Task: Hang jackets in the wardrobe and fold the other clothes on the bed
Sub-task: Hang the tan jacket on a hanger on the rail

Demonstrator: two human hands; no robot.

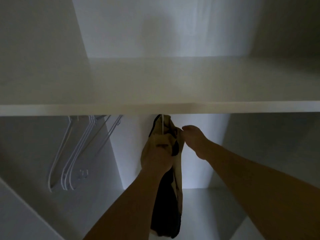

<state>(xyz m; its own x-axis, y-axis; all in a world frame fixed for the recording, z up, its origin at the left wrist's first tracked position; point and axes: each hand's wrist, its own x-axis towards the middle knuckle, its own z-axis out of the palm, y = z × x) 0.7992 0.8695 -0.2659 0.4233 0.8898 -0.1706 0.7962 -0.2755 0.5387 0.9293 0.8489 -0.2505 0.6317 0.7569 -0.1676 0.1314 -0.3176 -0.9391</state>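
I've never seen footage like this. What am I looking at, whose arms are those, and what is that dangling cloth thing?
No machine here: the single picture comes from a camera worn on a person's head, looking into a white wardrobe. The two bare arms are the wearer's own. The left hand grips a tan jacket with a dark lining, which hangs on a white hanger whose top is hidden behind the shelf. The right hand pinches the jacket's upper edge. To the left, several empty white hangers hang in a row. The picture is dim and a little blurred.
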